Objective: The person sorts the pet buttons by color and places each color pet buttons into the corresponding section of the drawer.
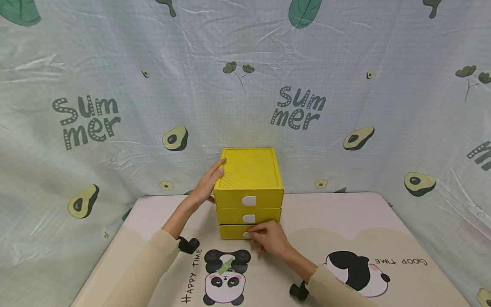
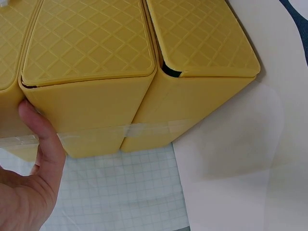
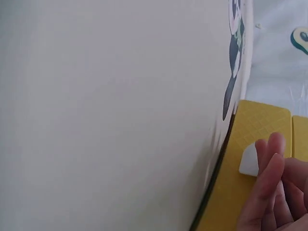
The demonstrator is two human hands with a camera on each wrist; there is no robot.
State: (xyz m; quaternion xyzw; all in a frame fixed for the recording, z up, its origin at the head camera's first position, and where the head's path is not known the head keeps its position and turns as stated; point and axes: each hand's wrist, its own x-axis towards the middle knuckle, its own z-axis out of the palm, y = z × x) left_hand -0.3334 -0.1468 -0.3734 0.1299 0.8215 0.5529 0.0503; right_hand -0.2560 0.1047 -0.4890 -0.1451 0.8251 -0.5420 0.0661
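A yellow cabinet of three stacked drawers stands at the back of the table. Each drawer front bears a white pull tab. My left hand lies against the cabinet's upper left side, its fingers reaching to the top edge; the left wrist view shows the thumb on the side wall. At the bottom drawer, my right hand pinches the white tab between thumb and fingers, which partly hide it. A narrow dark gap shows along the top of that drawer; the upper two look closed.
A pale table mat with panda prints lies under the cabinet. Behind it hangs a printed plastic curtain, close to the cabinet's back. Clear tape runs across the cabinet's side. Black camera mounts sit at both wrists.
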